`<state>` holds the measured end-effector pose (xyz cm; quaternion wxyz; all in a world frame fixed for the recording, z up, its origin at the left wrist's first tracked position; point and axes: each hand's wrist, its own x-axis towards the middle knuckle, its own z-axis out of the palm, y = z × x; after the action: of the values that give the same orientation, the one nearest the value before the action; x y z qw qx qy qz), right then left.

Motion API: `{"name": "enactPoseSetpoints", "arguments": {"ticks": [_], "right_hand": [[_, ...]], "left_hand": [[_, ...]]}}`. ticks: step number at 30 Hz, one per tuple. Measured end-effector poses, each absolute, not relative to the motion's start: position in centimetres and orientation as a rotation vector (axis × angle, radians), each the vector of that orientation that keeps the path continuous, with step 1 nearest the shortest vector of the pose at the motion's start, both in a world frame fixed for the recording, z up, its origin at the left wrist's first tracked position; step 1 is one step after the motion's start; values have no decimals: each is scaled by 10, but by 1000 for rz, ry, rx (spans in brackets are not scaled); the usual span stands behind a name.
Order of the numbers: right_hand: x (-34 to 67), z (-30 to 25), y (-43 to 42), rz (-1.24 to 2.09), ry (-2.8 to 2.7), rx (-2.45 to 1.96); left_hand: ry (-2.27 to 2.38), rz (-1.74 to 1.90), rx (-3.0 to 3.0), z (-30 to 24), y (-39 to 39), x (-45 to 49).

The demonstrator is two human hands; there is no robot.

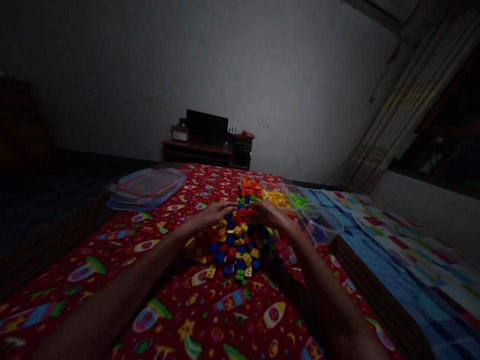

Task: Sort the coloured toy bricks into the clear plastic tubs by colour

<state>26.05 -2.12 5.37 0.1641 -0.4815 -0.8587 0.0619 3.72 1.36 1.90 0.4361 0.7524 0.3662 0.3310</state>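
A heap of small coloured plastic bricks [236, 247] lies on a red patterned cloth [210, 310]. My left hand [213, 214] rests at the heap's far left side, fingers curled toward the middle. My right hand [270, 214] is at the far right side, fingers also curled inward. Between the fingertips of both hands sits a red brick [245, 212], pinched from both sides. Behind the hands stand clear tubs holding sorted bricks: orange [250, 187], yellow [276, 198] and green [299, 201].
An empty-looking clear round tub [321, 224] stands right of my right hand. A stack of clear lids [147, 187] lies at the far left. A blue patterned mat [397, 250] lies to the right. A low desk with a dark screen [207, 128] stands by the wall.
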Motion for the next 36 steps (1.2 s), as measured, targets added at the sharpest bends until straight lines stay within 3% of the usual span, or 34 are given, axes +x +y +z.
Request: {"name": "enactPoseSetpoints", "arguments": {"ticks": [11,19,24,30,36], "right_hand": [[265,54,-34,321,-2384,-1375],[246,34,-35,-101,-2236,-1613],[239,27,-34,-25,-2331,-1641],[245,31,-29,18,-2099,-1545],[243,31,-16,222,-1977,-1556]], "left_hand": [[1033,585,2424,18,3,39],[1219,545,2520,31,-5,43],[1219,582,2535,30,-6,41],[907,563,2636,12,-3,46],[976,594,2612,9,-3,48]]}}
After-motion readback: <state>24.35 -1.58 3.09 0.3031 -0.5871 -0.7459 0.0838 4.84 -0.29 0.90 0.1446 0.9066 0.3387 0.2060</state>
